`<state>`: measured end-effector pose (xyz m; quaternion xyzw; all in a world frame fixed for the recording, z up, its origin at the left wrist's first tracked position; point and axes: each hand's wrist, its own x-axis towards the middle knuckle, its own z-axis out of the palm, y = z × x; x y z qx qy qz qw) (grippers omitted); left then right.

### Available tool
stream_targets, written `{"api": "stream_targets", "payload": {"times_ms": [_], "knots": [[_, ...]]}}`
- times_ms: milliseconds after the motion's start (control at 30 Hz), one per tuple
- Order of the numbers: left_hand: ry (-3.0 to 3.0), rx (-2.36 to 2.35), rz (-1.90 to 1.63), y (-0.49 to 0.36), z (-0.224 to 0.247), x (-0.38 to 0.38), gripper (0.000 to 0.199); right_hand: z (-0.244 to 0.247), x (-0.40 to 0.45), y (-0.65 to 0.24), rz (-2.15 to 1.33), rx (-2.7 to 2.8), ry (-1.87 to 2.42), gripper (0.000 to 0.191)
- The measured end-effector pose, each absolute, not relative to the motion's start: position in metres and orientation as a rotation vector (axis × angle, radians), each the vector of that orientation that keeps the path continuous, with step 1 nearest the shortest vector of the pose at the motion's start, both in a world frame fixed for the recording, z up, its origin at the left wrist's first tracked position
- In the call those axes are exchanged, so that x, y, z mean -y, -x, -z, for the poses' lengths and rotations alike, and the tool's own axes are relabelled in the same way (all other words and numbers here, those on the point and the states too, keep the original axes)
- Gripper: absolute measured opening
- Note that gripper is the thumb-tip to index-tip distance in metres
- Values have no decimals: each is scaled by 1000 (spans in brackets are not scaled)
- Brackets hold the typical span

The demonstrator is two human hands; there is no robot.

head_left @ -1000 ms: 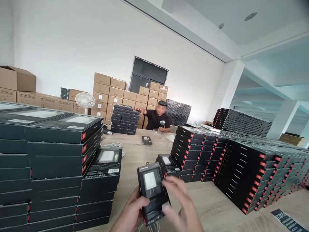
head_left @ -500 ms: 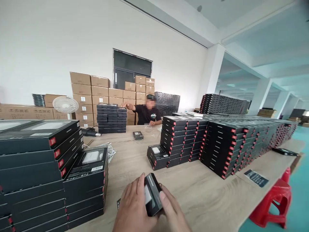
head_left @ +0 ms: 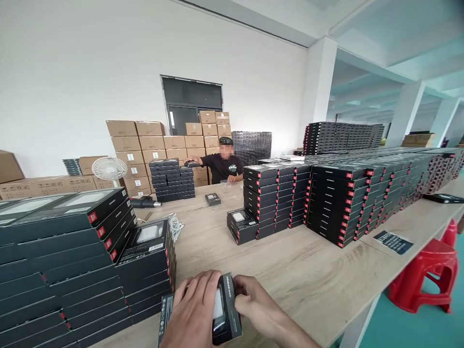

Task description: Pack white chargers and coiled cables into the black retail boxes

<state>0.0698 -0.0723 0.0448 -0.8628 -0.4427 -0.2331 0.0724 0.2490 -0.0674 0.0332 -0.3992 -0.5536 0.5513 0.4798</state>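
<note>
Low in the view, at the near edge of the table, is a small black box (head_left: 229, 309) with a clear window showing a white item. My left hand (head_left: 195, 309) lies across its left part, fingers together, holding it. Curled against its right edge is my right hand (head_left: 250, 297), thumb and fingers closed on it. Another black box (head_left: 166, 316) with printed text shows partly to the left of my left hand, mostly hidden by it. Close on the left stands a stack of black window boxes (head_left: 90, 270).
Long rows of stacked black boxes (head_left: 326, 208) fill the right of the wooden table (head_left: 290, 270). A heat gun (head_left: 145, 203), white cable (head_left: 176, 227) and single box (head_left: 212, 199) lie farther back. A co-worker (head_left: 228, 164) sits opposite, a hand at another stack. Red stools (head_left: 424, 275) stand right.
The view has shifted slightly. My hands still hold the box, which has turned a little, and my right hand has moved up its right edge. The co-worker's hand now has a black box at the stack.
</note>
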Motion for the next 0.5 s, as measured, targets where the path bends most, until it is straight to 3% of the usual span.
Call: {"api": "stream_targets", "payload": {"times_ms": [167,300,400,500], "knots": [[2649,1544,665,-62,-47,75,87,-20,61,-238,-1197,1303,983,26],[2465,1672,681,-57,-45,76,82,-15,58,-237,-646,1425,961,51],[2287,1653,696,-54,-42,77,79,-14,58,-239,-267,1638,940,34],[2203,1559,698,-53,-38,78,77,-15,57,-236,-408,1740,1022,28]]}}
